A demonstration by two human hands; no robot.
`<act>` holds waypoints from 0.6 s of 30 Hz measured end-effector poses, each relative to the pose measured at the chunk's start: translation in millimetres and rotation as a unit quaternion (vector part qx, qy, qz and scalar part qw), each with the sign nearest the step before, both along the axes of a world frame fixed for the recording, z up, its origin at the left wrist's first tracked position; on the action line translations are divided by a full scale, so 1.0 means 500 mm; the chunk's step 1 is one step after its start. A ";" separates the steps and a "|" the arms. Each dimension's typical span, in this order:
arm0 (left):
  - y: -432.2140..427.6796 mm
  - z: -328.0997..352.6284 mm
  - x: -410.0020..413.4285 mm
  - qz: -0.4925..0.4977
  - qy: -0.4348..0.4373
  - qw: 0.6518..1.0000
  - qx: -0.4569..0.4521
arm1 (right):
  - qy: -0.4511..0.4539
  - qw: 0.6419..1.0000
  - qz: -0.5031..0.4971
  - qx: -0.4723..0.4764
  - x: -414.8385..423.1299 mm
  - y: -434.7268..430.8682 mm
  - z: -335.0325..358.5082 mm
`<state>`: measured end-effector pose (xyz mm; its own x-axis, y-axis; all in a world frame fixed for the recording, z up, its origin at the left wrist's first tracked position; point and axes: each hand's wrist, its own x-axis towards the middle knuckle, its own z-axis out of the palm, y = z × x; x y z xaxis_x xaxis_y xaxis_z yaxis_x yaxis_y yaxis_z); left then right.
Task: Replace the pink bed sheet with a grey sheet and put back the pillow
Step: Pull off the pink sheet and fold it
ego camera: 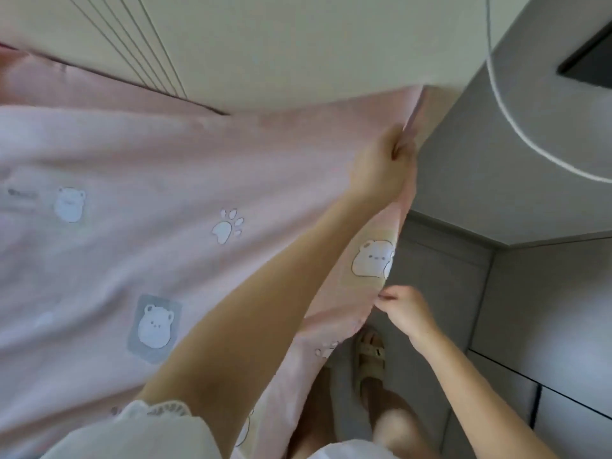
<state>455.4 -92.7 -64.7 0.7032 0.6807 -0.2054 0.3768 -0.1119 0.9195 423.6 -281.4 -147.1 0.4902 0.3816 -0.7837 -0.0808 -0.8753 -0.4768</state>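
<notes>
The pink sheet [139, 154] lies spread out at left. The left hand [381, 167] grips its far edge, and the right hand [405, 311] pinches it nearer. Stripping looks barely begun; grey sheet and pillow are unseen.
</notes>
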 end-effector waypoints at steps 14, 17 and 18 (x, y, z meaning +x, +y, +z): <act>0.017 -0.030 -0.136 0.215 -0.058 0.946 -0.236 | -0.037 0.999 0.015 -0.019 0.173 0.103 -0.131; 0.007 0.024 -0.106 0.226 -0.074 0.943 -0.230 | -0.136 0.985 -0.088 0.057 0.225 0.063 -0.056; 0.000 0.048 -0.095 0.218 -0.063 0.951 -0.209 | -0.179 0.977 -0.090 0.077 0.247 0.052 -0.015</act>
